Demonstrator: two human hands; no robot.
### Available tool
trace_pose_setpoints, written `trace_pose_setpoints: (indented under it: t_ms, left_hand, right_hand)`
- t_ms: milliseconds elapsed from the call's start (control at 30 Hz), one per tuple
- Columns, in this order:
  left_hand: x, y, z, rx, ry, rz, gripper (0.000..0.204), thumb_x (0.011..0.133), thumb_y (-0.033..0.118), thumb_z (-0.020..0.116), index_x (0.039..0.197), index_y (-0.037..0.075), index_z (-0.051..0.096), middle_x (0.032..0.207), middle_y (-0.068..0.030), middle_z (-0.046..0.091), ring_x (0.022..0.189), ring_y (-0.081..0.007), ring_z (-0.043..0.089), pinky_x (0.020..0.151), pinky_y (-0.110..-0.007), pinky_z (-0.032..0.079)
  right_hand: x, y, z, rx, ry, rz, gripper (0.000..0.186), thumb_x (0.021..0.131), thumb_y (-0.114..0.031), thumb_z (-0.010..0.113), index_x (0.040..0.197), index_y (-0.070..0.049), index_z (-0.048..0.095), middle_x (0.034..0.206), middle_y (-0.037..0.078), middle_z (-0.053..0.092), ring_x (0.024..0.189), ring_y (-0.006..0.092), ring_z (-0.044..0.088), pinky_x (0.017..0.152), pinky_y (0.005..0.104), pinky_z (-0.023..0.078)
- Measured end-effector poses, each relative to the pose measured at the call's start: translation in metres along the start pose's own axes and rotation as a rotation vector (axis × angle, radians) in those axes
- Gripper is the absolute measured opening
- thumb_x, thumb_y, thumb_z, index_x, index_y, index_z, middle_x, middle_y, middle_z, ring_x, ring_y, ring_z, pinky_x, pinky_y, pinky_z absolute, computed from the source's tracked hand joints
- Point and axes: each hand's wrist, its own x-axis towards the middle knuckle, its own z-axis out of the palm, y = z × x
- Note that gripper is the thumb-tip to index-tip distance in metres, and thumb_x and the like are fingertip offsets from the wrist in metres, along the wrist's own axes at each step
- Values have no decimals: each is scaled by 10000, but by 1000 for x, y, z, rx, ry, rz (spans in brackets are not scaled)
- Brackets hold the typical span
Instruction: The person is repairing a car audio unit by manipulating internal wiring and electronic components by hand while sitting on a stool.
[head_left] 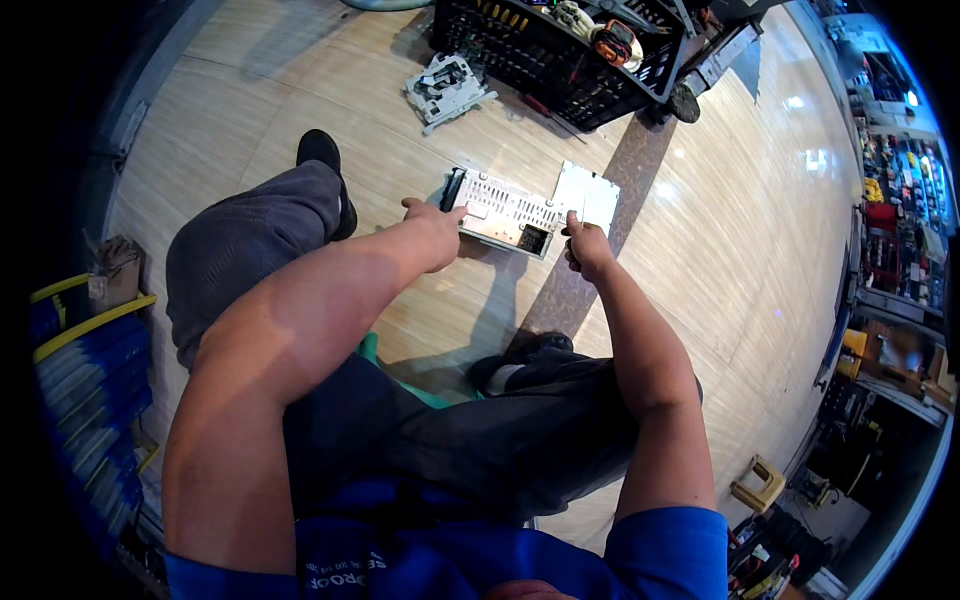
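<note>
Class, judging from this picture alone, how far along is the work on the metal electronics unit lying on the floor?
Done: a separate mechanism already lies apart near the black crate. In hand: the left hand steadies the metal unit while the right hand, fist closed, presses at its near edge; any tool is hidden. Left: the perforated casing is still on.

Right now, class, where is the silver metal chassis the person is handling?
In the head view the silver metal chassis sits centre-top, held between the left hand and right hand above the wooden floor, below the black crate.
</note>
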Motion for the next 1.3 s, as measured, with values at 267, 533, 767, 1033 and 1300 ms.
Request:
trace_pose_setpoints:
  t_ms: [267,533,767,1033,1300]
  left_hand:
    - [3,-2,3,-8,23,-8,657,817,108,675,1428,102,434,1619,15,103,1252,-305,507,983,-576,409]
    - [-3,0,-1,-32,15,2,686,784,112,716,1416,92,450,1613,7,129,1246,-309,515,992,-577,404]
    - [-1,-1,-1,-12,5,16,663,798,92,691,1417,87,452,1609,-19,146,1247,-319,511,1000,-595,393]
    - [3,-1,0,-35,-1,16,634,800,95,688,1397,70,474,1609,-17,147,1241,-322,514,990,-595,397]
    - [10,0,0,9,-67,11,803,828,186,708,1517,202,295,1617,12,118,1199,-333,568,1039,-608,338]
  right_hand:
    - [-10,-16,3,-728,332,-673,219,904,-214,603,902,4,628,897,247,667,869,430,634,763,479,499]
    - [-20,-22,9,-1009,308,-771,165,918,-185,532,927,-29,582,932,230,632,828,413,642,724,488,519]
    - [-17,-22,11,-1001,325,-708,222,941,-252,530,928,-35,580,951,219,635,860,415,632,735,486,507]
    - [-18,-25,15,-1011,336,-665,214,940,-233,520,936,-30,588,962,219,639,884,414,631,764,486,507]
    - [-7,-19,19,-752,379,-542,226,902,-201,584,931,18,629,916,245,672,887,426,640,786,470,510]
